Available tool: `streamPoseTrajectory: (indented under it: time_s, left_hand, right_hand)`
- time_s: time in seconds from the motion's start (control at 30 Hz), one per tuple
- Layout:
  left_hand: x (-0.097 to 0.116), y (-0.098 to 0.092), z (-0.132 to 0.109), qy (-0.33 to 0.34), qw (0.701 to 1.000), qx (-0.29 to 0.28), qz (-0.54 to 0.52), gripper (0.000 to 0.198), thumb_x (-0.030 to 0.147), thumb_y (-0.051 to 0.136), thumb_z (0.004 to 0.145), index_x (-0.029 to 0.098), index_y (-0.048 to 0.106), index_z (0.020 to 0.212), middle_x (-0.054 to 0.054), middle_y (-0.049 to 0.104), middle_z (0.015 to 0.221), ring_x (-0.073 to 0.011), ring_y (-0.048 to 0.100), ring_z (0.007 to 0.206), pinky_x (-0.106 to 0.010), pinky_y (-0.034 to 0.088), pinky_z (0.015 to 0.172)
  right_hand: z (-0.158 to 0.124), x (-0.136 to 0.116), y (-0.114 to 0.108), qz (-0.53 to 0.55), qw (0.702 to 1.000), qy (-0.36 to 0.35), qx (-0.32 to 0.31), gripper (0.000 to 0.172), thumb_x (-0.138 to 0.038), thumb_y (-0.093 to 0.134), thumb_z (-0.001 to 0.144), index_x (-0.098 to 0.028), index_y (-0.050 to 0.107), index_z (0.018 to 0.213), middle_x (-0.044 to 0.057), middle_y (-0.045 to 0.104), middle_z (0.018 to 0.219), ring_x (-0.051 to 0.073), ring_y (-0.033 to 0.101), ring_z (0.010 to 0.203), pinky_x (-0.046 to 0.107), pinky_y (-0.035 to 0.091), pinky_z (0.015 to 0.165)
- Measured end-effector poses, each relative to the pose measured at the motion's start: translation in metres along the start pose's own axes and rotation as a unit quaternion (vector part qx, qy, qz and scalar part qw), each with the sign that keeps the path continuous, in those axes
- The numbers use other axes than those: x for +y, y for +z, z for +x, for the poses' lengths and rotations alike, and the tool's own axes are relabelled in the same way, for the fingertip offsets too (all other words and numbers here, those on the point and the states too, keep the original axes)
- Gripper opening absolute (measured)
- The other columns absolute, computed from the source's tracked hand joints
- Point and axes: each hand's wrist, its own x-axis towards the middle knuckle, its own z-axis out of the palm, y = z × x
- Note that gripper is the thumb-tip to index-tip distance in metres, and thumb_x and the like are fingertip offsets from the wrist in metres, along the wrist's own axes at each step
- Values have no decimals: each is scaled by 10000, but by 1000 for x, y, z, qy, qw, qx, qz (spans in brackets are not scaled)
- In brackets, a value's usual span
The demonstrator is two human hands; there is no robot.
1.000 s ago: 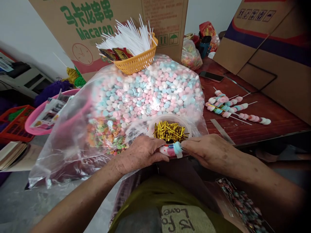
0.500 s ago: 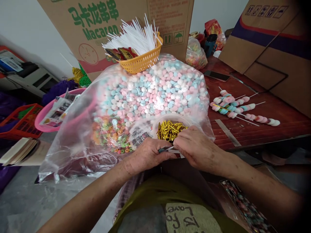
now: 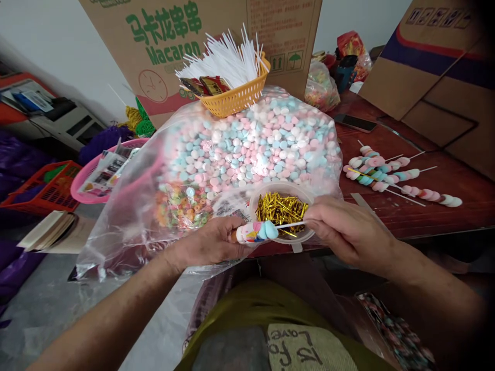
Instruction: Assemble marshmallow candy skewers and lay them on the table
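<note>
My left hand (image 3: 211, 240) is closed round the lower end of a candy skewer (image 3: 257, 232) with pink, white and blue pieces. The white stick end of that skewer is pinched in my right hand (image 3: 344, 232). Just behind it stands a round clear tub (image 3: 254, 198) full of gold twist ties (image 3: 280, 208). A large clear bag of pastel candies (image 3: 247, 144) lies beyond, with a smaller heap of ring candies (image 3: 181, 203) at its near left. Several finished-looking skewers (image 3: 386, 172) lie on the red table (image 3: 417, 221) at the right.
A yellow basket (image 3: 235, 100) of white sticks rests on the bag. Cardboard boxes (image 3: 286, 26) stand behind and at the right. A phone (image 3: 356, 122) lies on the table. At the left are a pink basket (image 3: 79, 188) and an orange crate (image 3: 58, 193).
The hands have moved apart, and the candy skewer now shows between them over the tub's near edge. The camera view has shifted slightly to the left.
</note>
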Motion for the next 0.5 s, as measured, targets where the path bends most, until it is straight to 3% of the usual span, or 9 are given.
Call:
streamPoseTrajectory:
  time_s: [0.1, 0.17, 0.23, 0.33, 0.5]
  left_hand:
    - [4, -16, -1, -33, 963, -210, -168, 254, 392, 725, 690, 173, 622, 767, 27, 588, 594, -106, 506, 501, -223, 422, 467]
    - [8, -23, -1, -46, 935, -289, -202, 264, 387, 778, 626, 183, 629, 704, 32, 566, 544, -104, 472, 463, -229, 402, 429]
    - [12, -25, 1, -46, 922, -324, -206, 241, 358, 788, 617, 189, 623, 663, 33, 555, 515, -103, 455, 443, -233, 393, 412]
    - [13, -21, 7, -49, 932, -298, -202, 223, 305, 761, 655, 176, 581, 622, 38, 545, 517, -91, 451, 446, -224, 389, 426]
    - [11, -18, 10, -67, 986, -112, -100, 211, 309, 712, 706, 164, 605, 816, 36, 599, 666, -97, 532, 578, -203, 410, 527]
  right_hand:
    - [-4, -3, -16, -38, 996, -78, -18, 165, -133, 423, 881, -222, 540, 806, 33, 562, 719, 182, 488, 719, 337, 410, 687]
    - [-5, -7, -26, -35, 994, -97, -40, 195, -130, 421, 882, -238, 566, 808, 36, 577, 736, 191, 493, 741, 367, 407, 712]
    - [-5, -10, -30, -31, 993, -103, -51, 228, -148, 406, 899, -251, 582, 798, 35, 588, 738, 197, 507, 759, 379, 405, 726]
    - [-3, -12, -25, -42, 993, -100, -45, 233, -135, 404, 896, -233, 586, 788, 36, 575, 713, 196, 497, 750, 370, 400, 721]
    - [-1, -5, -8, -94, 993, -72, -19, 239, -87, 412, 859, -193, 516, 671, 37, 508, 620, 178, 435, 634, 318, 341, 598]
